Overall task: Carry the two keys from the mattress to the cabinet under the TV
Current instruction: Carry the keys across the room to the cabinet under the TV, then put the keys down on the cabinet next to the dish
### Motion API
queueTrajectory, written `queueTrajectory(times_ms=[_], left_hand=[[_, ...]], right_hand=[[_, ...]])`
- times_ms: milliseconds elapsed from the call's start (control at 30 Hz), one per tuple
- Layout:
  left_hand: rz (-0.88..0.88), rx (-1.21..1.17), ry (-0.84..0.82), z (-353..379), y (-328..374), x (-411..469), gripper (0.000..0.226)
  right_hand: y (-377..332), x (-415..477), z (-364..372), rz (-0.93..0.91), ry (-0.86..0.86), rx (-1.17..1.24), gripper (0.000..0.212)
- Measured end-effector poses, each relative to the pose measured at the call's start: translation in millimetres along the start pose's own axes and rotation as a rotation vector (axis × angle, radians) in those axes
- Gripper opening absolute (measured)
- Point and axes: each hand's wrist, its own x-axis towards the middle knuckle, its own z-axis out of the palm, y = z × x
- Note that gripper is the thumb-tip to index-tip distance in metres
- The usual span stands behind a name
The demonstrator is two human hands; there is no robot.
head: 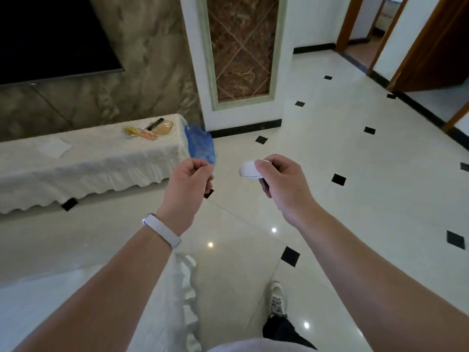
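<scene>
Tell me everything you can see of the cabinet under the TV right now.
The cabinet is a long, low unit against the marbled wall, right below the dark TV. A white lace-like cloth with a scalloped hem covers it wholly, so its own material is hidden. On top lie a white sheet of paper, and near the right end a black comb, a tan dish and yellow and orange packets. A blue bag hangs at its right end. Neither hand touches it.

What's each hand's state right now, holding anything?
Left hand: closed in a fist; contents cannot be told.
Right hand: closed on a white object, something dark below the fingers.
</scene>
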Motion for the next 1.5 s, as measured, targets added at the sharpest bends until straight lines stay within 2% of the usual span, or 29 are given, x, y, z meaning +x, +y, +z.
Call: queueTrajectory(times_ms=[333, 467, 633, 800, 933, 1200, 1500], left_hand=[[0.018, 0.048, 0.113, 66, 23, 101, 0.014], [-0.048, 0.092, 0.137, 66, 20, 123, 0.011], [-0.048, 0.050, 0.192, 51, 18, 171, 0.015], [-0.084, 0.011, 0.209, 28, -2, 232, 0.015], [-0.106, -0.033, 0.234, 3, -13, 296, 0.014], [-0.157, -0.045, 0.311, -98, -18, 430, 0.009], [-0.121, -0.076, 0.394, -177, -20, 513, 0.008]], right_hand=[[-9, 149, -42, -0.039, -0.150, -0.012, 0.024], [-2, 182, -35, -0.026, -0.201, -0.008, 0.024], [1, 233, -12, -0.008, -0.253, -0.043, 0.025], [13, 284, 31, -0.004, -0.325, -0.068, 0.025], [17, 334, 72, 0.020, -0.295, -0.101, 0.025], [-2, 448, 199, 0.013, -0.299, -0.134, 0.024], [-7, 532, 295, 0.039, -0.380, -0.140, 0.024]])
